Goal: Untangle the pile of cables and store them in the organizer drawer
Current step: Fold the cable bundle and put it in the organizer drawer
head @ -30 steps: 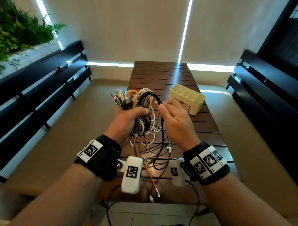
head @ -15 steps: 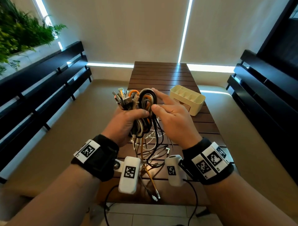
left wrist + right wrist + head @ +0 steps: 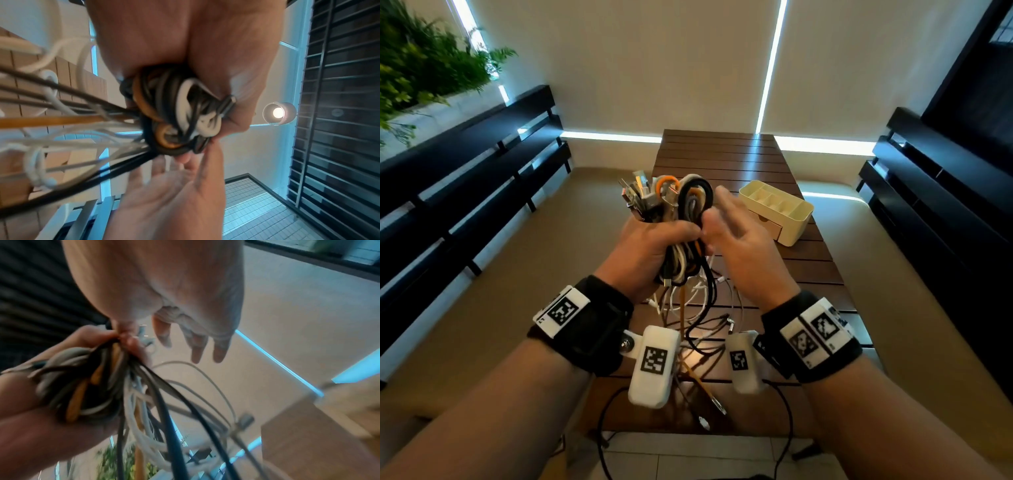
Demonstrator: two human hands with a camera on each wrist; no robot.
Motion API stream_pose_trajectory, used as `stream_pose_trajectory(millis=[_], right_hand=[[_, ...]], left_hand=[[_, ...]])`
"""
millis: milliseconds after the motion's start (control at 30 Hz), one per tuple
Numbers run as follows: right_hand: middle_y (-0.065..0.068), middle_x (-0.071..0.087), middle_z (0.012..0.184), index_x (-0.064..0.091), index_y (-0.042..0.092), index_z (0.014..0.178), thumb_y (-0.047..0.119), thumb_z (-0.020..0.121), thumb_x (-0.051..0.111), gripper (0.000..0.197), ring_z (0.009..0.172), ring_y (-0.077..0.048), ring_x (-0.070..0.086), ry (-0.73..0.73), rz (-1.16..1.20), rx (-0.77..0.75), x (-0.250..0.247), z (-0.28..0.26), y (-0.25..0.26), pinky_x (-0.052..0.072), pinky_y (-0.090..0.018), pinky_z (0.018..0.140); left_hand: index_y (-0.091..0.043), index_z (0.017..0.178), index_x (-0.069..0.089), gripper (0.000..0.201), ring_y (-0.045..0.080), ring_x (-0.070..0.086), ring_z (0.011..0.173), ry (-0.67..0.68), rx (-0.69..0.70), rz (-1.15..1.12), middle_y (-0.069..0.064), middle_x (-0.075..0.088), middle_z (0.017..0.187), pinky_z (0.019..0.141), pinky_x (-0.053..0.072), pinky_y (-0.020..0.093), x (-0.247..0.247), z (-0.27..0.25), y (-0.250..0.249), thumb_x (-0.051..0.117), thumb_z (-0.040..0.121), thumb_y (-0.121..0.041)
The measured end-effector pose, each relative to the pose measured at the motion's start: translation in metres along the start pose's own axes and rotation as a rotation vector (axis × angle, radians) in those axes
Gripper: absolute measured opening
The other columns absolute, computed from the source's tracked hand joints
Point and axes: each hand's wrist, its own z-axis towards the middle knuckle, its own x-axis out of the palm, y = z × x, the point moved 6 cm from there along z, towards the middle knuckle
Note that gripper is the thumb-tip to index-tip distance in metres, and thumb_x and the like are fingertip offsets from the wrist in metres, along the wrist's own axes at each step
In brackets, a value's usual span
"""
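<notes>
My left hand [image 3: 650,250] grips a thick bundle of cables [image 3: 678,209], black, white, grey and orange, held above the wooden slat table [image 3: 722,154]. Plugs stick up from the top of my fist, and loose ends [image 3: 698,308] hang down onto the table. The left wrist view shows the looped cables [image 3: 176,110] packed in my left hand [image 3: 185,40]. My right hand [image 3: 726,222] is beside the bundle with fingers spread straight and its thumb against the black loop. The right wrist view shows that hand [image 3: 164,280] holding nothing. The cream organizer [image 3: 796,224] stands to the right, its small drawer shut.
Dark slatted benches [image 3: 465,164] run along the left, and another bench [image 3: 935,192] along the right. Plants [image 3: 417,68] fill the upper left corner. The table's near edge lies just below my wrists, with tiled floor [image 3: 688,459] beyond it.
My right hand has let go of the black cable it pinched, folded it against the bundle, and straightened its fingers. The left hand keeps its grip on the bundle.
</notes>
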Motion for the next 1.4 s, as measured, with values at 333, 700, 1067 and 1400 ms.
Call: stream_pose_trajectory(millis=[333,700,1067,1400], right_hand=[[0.001,0.07,0.091,0.061,0.022,0.1,0.057,0.077,0.074,0.043,0.083,-0.014,0.067,0.231,-0.27,0.075,0.017,0.003,-0.047,0.057,-0.039,0.083],[-0.005,0.056,0.079,0.055,0.015,0.089,0.048,0.105,0.033,0.043,0.07,-0.02,0.054,-0.198,-0.367,0.473,-0.056,0.001,-0.113,0.04,-0.033,0.062],[-0.012,0.07,0.085,0.052,0.004,0.115,0.018,0.1,0.051,0.021,0.041,-0.016,0.058,-0.553,-0.021,1.001,-0.113,-0.038,-0.172,0.047,-0.029,0.05],[0.0,0.006,0.168,-0.008,0.036,0.157,0.074,0.043,0.085,0.151,0.151,-0.018,0.019,0.258,-0.441,0.425,-0.039,0.009,-0.054,0.023,-0.046,0.122]], left_hand=[[-0.01,0.086,0.066,0.016,0.017,0.065,0.073,-0.049,0.025,-0.218,0.001,0.063,0.074,0.074,0.051,0.033,-0.021,0.012,-0.032,0.05,0.087,-0.009],[-0.01,0.075,0.054,0.007,0.015,0.057,0.064,-0.121,0.055,-0.334,0.0,0.055,0.069,0.073,0.05,0.03,-0.058,0.013,-0.047,0.049,0.08,-0.014],[-0.008,0.085,0.054,0.031,0.014,0.055,0.065,-0.253,0.031,-0.348,0.002,0.055,0.072,0.07,0.05,0.028,-0.095,0.006,-0.028,0.07,0.059,-0.014],[-0.008,0.077,0.068,0.011,0.019,0.06,0.064,-0.25,-0.033,-0.189,0.005,0.061,0.069,0.065,0.05,0.032,-0.067,0.003,-0.003,0.057,0.076,-0.008]])
